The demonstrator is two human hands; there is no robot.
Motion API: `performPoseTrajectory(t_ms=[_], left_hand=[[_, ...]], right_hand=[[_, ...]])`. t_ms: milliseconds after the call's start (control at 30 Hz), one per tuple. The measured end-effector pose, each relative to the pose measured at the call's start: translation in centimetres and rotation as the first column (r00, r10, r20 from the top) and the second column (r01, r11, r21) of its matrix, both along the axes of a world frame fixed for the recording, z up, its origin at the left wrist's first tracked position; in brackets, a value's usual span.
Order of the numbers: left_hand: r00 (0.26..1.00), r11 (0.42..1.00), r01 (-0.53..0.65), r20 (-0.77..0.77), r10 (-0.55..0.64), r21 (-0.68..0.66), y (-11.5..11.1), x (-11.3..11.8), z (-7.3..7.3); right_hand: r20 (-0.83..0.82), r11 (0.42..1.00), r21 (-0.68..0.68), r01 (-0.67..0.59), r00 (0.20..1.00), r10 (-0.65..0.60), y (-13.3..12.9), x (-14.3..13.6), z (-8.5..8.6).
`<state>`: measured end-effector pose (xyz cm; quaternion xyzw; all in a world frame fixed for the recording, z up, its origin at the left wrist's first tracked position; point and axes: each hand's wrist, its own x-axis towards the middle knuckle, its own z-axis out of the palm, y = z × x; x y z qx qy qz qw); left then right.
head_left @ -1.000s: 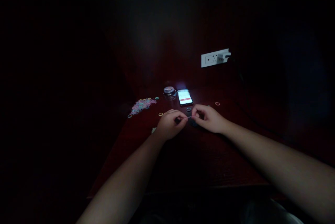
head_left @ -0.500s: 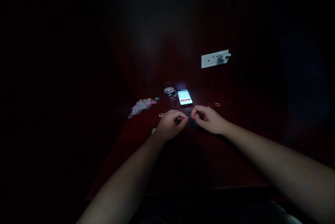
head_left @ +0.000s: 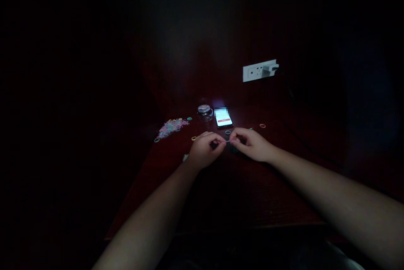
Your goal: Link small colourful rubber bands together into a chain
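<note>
Between my two hands a small pale band [head_left: 227, 141] is held by its ends. My left hand [head_left: 208, 149] pinches its left end with thumb and forefinger. The right end is in the pinch of my right hand [head_left: 251, 144]. Just beyond my fingertips a grey-blue ring-shaped band [head_left: 227, 132] lies on the dark red table [head_left: 151, 181]. A yellow band [head_left: 194, 138] lies by my left knuckles, and a pale item [head_left: 185, 157], too dim to make out, sits beside my left wrist. Something dark lies under my right fingertips.
A heap of pastel bands [head_left: 172, 128] lies at the table's left edge, with a green band [head_left: 189, 118] near it. Behind my hands stand a lidded clear jar [head_left: 205, 112] and a lit phone [head_left: 223, 117]. A pink band [head_left: 262, 125] lies right. The wall has a socket [head_left: 259, 71] with a plug.
The pale band looks narrower and straighter between my fingertips. My hands have barely moved, and both pinches are kept.
</note>
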<state>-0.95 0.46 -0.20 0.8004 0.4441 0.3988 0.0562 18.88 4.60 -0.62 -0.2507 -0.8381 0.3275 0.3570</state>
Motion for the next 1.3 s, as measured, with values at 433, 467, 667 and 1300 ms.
performPoseTrajectory(t_ms=[433,467,667,1300], left_hand=[[0.999,0.998,0.040,0.005,-0.040,-0.039,-0.11,0.17,0.05],[0.999,0.999,0.033,0.004,-0.033,-0.035,-0.08,0.19,0.02],[0.999,1.000,-0.023,0.039,0.024,-0.018,-0.13,0.17,-0.10],[0.998,0.999,-0.049,0.048,0.050,-0.017,-0.08,0.11,-0.19]], right_hand=[[0.002,1.000,0.003,-0.003,1.000,0.003,0.12,-0.06,-0.16],[0.003,1.000,0.004,-0.004,1.000,0.004,0.08,-0.07,-0.13],[0.000,1.000,0.012,0.021,1.000,-0.021,-0.03,-0.05,0.03],[0.012,0.999,0.030,0.035,0.999,-0.035,0.07,0.14,0.10]])
